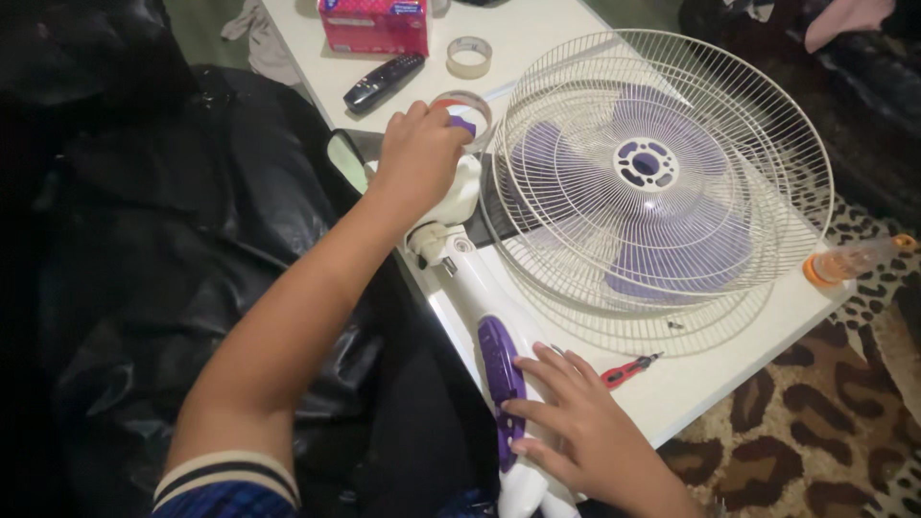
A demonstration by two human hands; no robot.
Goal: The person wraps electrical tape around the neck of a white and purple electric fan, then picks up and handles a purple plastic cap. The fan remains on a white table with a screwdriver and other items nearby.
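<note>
Lying flat on the white worktop point(537, 38), the fan point(645, 182) takes up the middle of the scene, its cream wire grille point(729, 125) facing up over purple blades point(691, 259). Your left hand point(419, 153) is curled shut over the white motor housing point(460, 192) at the back of the fan head, fingers near a small purple knob point(462, 123). Your right hand point(576, 427) lies open, fingers spread, on the white stand column point(480, 288), fingertips touching its purple control panel point(500, 374); it grips nothing. Just right of that hand sits a red-handled screwdriver point(628, 369). Far side: a tape roll point(469, 57), a second tape ring point(470, 104) right beside your left hand, a black remote point(384, 82) and a pink box point(374, 24). An orange-capped bottle point(849, 261) lies at the right edge of the worktop. Black plastic sheeting point(173, 240) fills the left; leopard-print rug point(815, 432) near right.
</note>
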